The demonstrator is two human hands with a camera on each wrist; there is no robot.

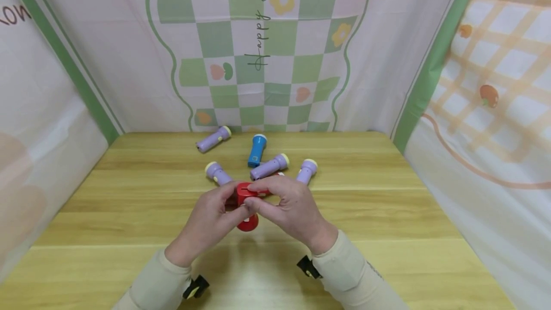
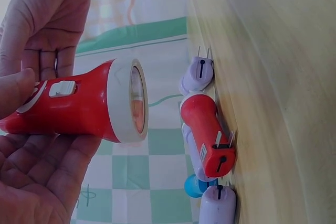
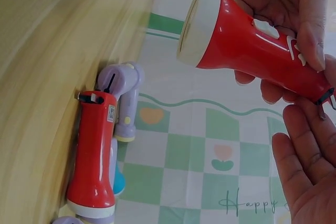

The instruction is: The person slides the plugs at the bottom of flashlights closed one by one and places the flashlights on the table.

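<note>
Two hands (image 1: 208, 221) (image 1: 297, 209), fingers pinched on red flashlight (image 2: 86, 111) (one of two); four purple (image 1: 269, 167), one blue (image 1: 257, 150)

- The flashlight (image 2: 84, 116) you hold is glossy red, with an off-white head ring, white switch and white curved markings.
- Your second red flashlight (image 3: 93, 153) also has an off-white ring.
- Your four lilac flashlights (image 1: 214, 139) wear pale yellow rims; the blue flashlight (image 1: 258, 149), a white one.
- Your table (image 1: 387, 219) shows yellowish wood grain.
- You face a green-and-white checked cloth (image 1: 280, 42) with yellow flowers.
- Your sleeves (image 1: 344, 264) are beige.
</note>
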